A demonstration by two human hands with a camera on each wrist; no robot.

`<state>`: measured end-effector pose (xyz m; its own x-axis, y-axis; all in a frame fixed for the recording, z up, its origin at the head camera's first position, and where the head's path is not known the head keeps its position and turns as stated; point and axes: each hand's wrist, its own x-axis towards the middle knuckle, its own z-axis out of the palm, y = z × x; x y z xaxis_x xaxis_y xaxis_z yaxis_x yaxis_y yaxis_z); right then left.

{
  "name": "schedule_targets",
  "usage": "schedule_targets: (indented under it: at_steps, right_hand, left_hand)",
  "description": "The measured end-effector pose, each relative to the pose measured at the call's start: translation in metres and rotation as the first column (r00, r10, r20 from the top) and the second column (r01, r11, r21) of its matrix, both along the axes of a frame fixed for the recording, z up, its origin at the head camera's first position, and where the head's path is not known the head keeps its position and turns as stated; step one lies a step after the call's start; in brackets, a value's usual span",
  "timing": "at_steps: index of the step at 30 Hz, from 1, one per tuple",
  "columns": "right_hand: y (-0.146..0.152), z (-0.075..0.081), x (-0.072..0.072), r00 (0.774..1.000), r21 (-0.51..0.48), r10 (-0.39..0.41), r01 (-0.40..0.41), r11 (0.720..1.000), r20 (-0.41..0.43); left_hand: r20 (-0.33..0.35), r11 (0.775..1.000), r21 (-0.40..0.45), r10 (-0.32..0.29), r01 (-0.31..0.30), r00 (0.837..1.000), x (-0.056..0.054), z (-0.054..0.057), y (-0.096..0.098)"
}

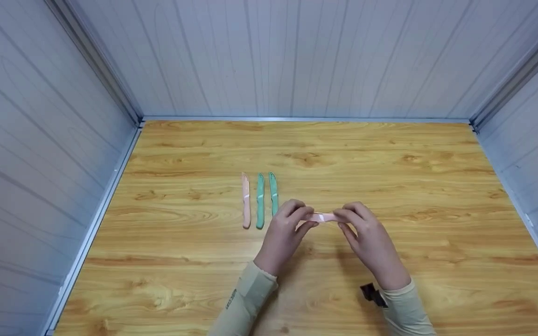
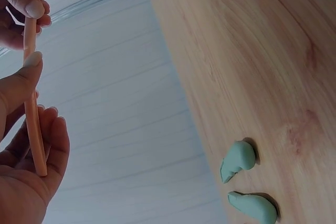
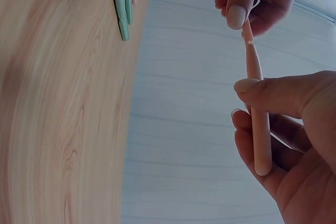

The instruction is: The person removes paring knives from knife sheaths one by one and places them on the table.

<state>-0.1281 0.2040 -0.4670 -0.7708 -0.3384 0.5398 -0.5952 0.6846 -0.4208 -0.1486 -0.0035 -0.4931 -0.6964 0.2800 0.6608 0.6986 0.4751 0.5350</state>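
Both hands hold a pink sheathed knife (image 1: 322, 217) level above the table, with a white band showing at its middle. My left hand (image 1: 283, 233) pinches the sheath end between thumb and fingers. At the opposite end, my right hand (image 1: 369, 240) grips the handle; in the right wrist view the rounded handle (image 3: 261, 140) lies across the fingers with the thumb pressing on it. To the left of the hands lie another pink knife (image 1: 246, 210) and two green knives, one in the middle (image 1: 260, 205) and one nearest the left hand (image 1: 273, 186), its lower end hidden behind that hand.
The wood-grain table (image 1: 413, 177) is bounded by pale panels at the left (image 1: 40, 140), back (image 1: 296, 60) and right (image 1: 525, 130). A small black piece (image 1: 372, 295) sits at the right sleeve's cuff.
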Motion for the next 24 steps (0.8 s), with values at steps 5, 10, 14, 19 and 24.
schedule_targets:
  at_steps: [5, 10, 14, 19, 24]
  right_hand:
    - [0.0, 0.001, -0.0013, 1.0, -0.003, 0.01, -0.01, 1.0, -0.01]
    - [0.0019, 0.0022, -0.002, 1.0, -0.006, 0.016, -0.016, 1.0, 0.005]
    - [0.0038, 0.0018, -0.0024, 1.0, 0.001, 0.014, -0.014, 1.0, 0.019]
    - [0.0049, 0.0019, -0.003, 1.0, 0.001, 0.018, -0.018, 1.0, 0.021]
    - [0.0058, 0.0024, -0.0037, 0.999, -0.013, 0.033, -0.033, 0.999, 0.02]
  left_hand:
    - [0.003, 1.0, 0.0, 0.004, -0.004, 1.0, -0.0004, 0.0012, 0.0003]
    - [0.027, 1.0, 0.006, -0.002, 0.002, 1.0, -0.0007, 0.0012, 0.0007]
    - [0.05, 0.999, 0.024, -0.024, 0.023, 0.998, -0.0012, 0.0019, 0.0009]
    - [0.057, 0.998, 0.049, -0.042, 0.039, 0.997, -0.0013, 0.0018, 0.0015]
    - [0.049, 0.996, 0.073, -0.055, 0.051, 0.997, -0.0017, 0.0013, 0.0018]
